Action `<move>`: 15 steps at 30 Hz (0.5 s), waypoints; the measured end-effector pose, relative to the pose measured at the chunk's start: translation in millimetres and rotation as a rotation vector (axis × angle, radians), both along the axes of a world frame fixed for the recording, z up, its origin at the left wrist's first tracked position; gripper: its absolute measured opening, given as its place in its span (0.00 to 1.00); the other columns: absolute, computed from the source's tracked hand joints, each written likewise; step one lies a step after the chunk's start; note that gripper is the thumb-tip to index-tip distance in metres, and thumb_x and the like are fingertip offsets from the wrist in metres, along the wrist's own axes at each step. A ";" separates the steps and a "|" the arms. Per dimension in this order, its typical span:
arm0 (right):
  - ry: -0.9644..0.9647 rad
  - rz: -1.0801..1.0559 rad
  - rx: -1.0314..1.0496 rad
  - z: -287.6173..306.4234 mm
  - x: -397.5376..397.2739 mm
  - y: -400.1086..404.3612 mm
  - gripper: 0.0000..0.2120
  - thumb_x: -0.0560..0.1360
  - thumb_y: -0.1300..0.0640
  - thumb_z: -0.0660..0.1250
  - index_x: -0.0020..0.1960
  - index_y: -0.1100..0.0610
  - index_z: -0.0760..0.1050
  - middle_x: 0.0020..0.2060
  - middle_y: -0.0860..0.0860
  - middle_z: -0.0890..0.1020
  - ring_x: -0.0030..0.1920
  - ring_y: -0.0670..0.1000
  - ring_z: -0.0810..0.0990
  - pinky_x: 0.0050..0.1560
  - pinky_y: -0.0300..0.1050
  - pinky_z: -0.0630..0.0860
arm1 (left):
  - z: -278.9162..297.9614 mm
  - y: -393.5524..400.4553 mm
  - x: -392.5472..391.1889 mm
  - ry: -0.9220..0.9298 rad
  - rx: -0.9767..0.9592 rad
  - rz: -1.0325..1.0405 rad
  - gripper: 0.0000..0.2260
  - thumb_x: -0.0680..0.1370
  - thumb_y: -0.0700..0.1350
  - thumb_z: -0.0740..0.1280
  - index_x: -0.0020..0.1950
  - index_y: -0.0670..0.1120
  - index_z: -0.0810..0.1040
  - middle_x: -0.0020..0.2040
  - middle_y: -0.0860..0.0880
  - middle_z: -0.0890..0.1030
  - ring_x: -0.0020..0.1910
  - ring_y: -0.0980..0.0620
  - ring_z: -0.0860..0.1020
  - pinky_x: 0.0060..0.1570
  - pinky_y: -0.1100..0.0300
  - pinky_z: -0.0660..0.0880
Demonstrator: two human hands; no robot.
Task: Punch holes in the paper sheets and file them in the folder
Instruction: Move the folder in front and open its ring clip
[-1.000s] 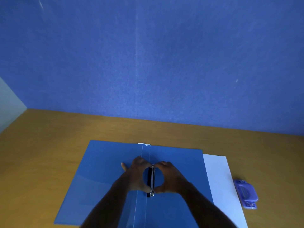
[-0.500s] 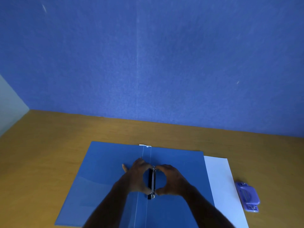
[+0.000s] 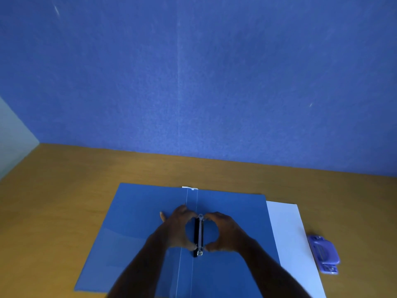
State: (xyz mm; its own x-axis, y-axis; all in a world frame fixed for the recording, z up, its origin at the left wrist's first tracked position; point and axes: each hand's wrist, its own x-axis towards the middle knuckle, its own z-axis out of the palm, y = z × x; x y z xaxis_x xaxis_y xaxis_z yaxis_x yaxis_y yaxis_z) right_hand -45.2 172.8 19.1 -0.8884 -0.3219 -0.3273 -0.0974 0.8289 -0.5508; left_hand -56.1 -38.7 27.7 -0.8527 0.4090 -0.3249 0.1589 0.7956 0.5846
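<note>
A blue folder [image 3: 137,220] lies open and flat on the wooden table. Near its spine sits a metal ring clip [image 3: 200,234] on a black base. My left hand [image 3: 178,229] pinches the clip from the left, thumb at its near end and fingers at its far end. My right hand [image 3: 223,233] mirrors this from the right side. White paper sheets [image 3: 290,237] lie partly under the folder's right edge. A purple hole punch [image 3: 324,253] rests on the table right of the paper.
The wooden table [image 3: 64,190] runs back to a blue wall [image 3: 193,82]. A pale wall [image 3: 10,136] closes off the far left. A small white tab [image 3: 189,187] pokes out at the folder's far edge.
Both hands stay on the ring clip with almost no movement. The view has shifted very slightly.
</note>
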 end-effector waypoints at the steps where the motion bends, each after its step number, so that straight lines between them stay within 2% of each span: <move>1: 0.002 0.004 -0.002 0.4 0.1 -0.1 0.45 0.60 0.44 0.79 0.73 0.50 0.66 0.69 0.47 0.73 0.68 0.48 0.71 0.67 0.42 0.70 | -2.3 -0.7 -0.4 -0.007 -0.008 0.001 0.41 0.61 0.54 0.80 0.72 0.55 0.67 0.73 0.52 0.60 0.75 0.54 0.56 0.73 0.37 0.42; 5: -0.021 0.014 -0.018 4.6 1.4 2.4 0.51 0.61 0.44 0.80 0.77 0.52 0.60 0.74 0.48 0.67 0.72 0.49 0.66 0.71 0.42 0.65 | -7.1 -3.3 -1.7 0.004 -0.032 -0.024 0.44 0.60 0.58 0.79 0.73 0.57 0.65 0.75 0.52 0.58 0.78 0.54 0.51 0.71 0.32 0.35; 8: -0.026 -0.032 -0.045 4.1 9.0 9.2 0.59 0.57 0.36 0.80 0.79 0.51 0.54 0.77 0.47 0.62 0.75 0.48 0.61 0.73 0.42 0.61 | -7.7 -4.7 -0.4 -0.009 -0.058 -0.054 0.50 0.56 0.63 0.79 0.75 0.57 0.61 0.76 0.53 0.55 0.79 0.54 0.46 0.71 0.32 0.34; 10: 0.017 -0.131 -0.102 3.9 15.9 15.8 0.60 0.55 0.27 0.74 0.79 0.50 0.56 0.76 0.46 0.64 0.74 0.46 0.63 0.72 0.40 0.62 | -9.5 -4.1 2.3 -0.002 -0.083 -0.041 0.57 0.53 0.70 0.76 0.77 0.56 0.57 0.78 0.53 0.53 0.79 0.54 0.44 0.71 0.34 0.34; 12: 0.089 -0.285 -0.159 2.2 24.4 26.3 0.58 0.55 0.21 0.67 0.76 0.52 0.62 0.73 0.47 0.69 0.71 0.45 0.68 0.69 0.37 0.64 | -14.5 -1.2 4.8 0.079 -0.070 0.019 0.59 0.53 0.77 0.70 0.78 0.56 0.55 0.78 0.53 0.53 0.79 0.53 0.43 0.73 0.36 0.36; 14: 0.183 -0.464 -0.180 -2.0 32.3 44.9 0.53 0.59 0.23 0.68 0.72 0.56 0.69 0.68 0.49 0.75 0.68 0.47 0.73 0.65 0.36 0.66 | -20.9 7.4 6.4 0.241 -0.048 0.059 0.55 0.56 0.80 0.65 0.77 0.54 0.58 0.76 0.53 0.58 0.79 0.49 0.47 0.73 0.36 0.41; 15: 0.227 -0.549 -0.167 -2.2 34.7 55.8 0.47 0.62 0.29 0.72 0.71 0.58 0.71 0.66 0.51 0.77 0.66 0.50 0.75 0.64 0.37 0.68 | -23.0 14.6 7.9 0.345 -0.039 0.043 0.52 0.58 0.80 0.63 0.76 0.53 0.62 0.74 0.53 0.62 0.78 0.47 0.51 0.74 0.36 0.44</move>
State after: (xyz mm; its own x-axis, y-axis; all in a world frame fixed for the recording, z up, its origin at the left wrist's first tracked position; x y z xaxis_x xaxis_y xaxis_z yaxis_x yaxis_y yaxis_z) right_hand -10.5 228.6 16.9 -0.9806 0.1715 -0.0953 0.1890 0.6953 -0.6934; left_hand -48.1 -24.1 4.7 -0.9312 0.3635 -0.0287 0.3080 0.8263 0.4715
